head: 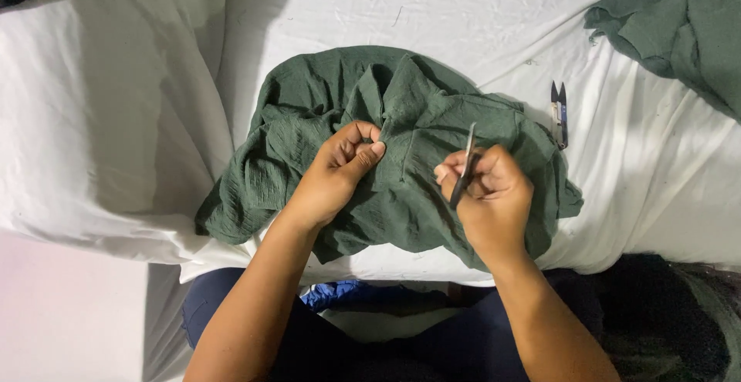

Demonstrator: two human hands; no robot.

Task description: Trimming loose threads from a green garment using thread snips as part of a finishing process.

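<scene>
Head view, looking straight down: a crumpled dark green garment [401,197] of crinkled fabric lies bunched in the middle of a counter draped in a white sheet [432,11], just in front of the person's lap. The left hand [340,170] rests on the left-centre of the garment, its fingers [369,150] curled shut and pinching a raised fold of the green cloth between thumb and forefinger. The right hand [494,193] sits on the right part of the garment, fingers closed around a small thread snip [465,164], a slim dark tool whose narrow metal tip points up and away from the person, over the fabric between the two hands. Whether the tip touches the cloth cannot be told.

Just beyond the garment's upper right edge, a second pair of thread snips [559,113] with dark blue handles lies on the sheet, apart from both hands. Further to the upper right of the garment, at the corner of the view, a pile of green cloth [679,27] of the same colour lies heaped. To the garment's left the white sheet rises in a rumpled mound. Below the garment, the person's dark blue trousers [363,343] show between the forearms.
</scene>
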